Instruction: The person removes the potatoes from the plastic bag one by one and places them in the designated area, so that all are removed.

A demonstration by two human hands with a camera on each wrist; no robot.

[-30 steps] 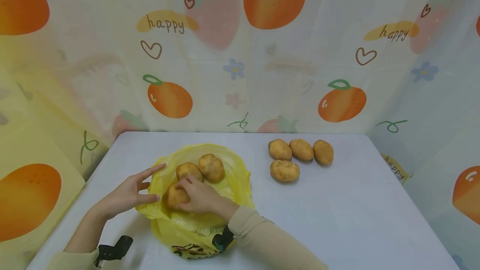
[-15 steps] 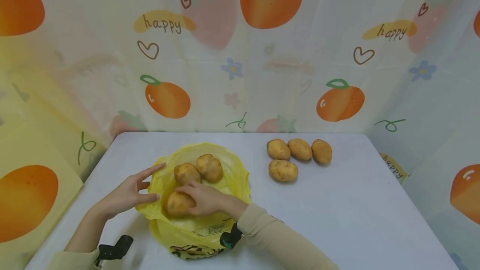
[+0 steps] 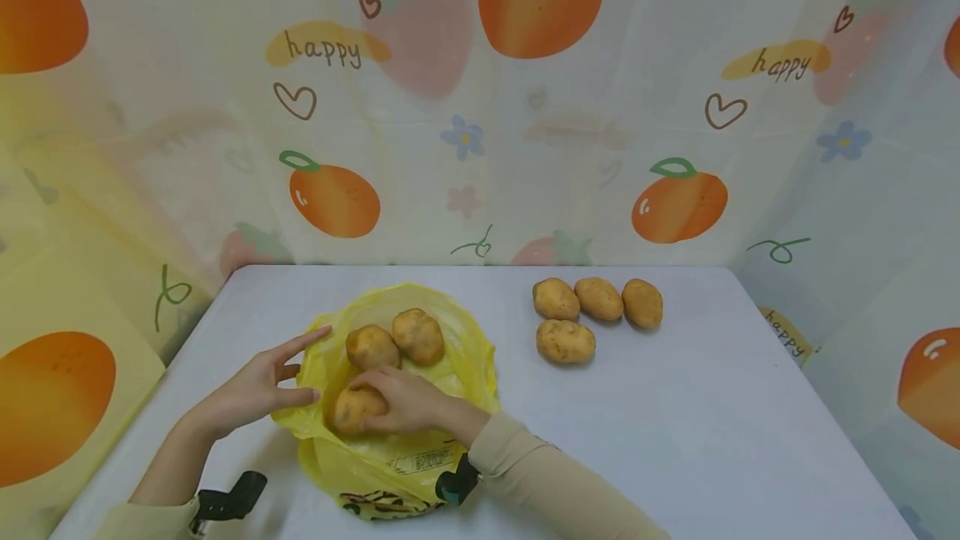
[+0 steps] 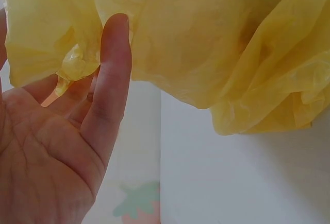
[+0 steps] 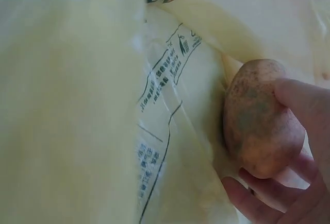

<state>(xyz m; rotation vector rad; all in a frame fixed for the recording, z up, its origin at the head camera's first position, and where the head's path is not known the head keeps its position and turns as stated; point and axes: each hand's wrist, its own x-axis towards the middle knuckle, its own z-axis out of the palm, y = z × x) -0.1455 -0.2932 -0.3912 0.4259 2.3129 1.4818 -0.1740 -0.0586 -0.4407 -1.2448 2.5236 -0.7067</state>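
Note:
In the head view a yellow plastic bag (image 3: 480,357) stands wide-mouthed on the left part of the table. Two potatoes lie side by side toward its back: one potato (image 3: 372,347) and another potato (image 3: 418,337). My right hand (image 3: 408,400) reaches into the bag and grips a third potato (image 3: 351,411), thumb on one side and fingers on the other. The right wrist view shows this potato (image 5: 260,121) low against the printed bag wall. My left hand (image 3: 251,390) touches the bag's left rim with thumb and index finger spread and nearly straight.
Several loose potatoes lie at the back right of the white table (image 3: 675,432), among them a potato (image 3: 566,342) in front of the others. A fruit-patterned cloth (image 3: 525,190) hangs behind the table. Each wrist wears a black mount (image 3: 232,496).
My right hand has shifted slightly right and toward me, with its potato moving a little nearer the bag's front. My left hand stays at the rim.

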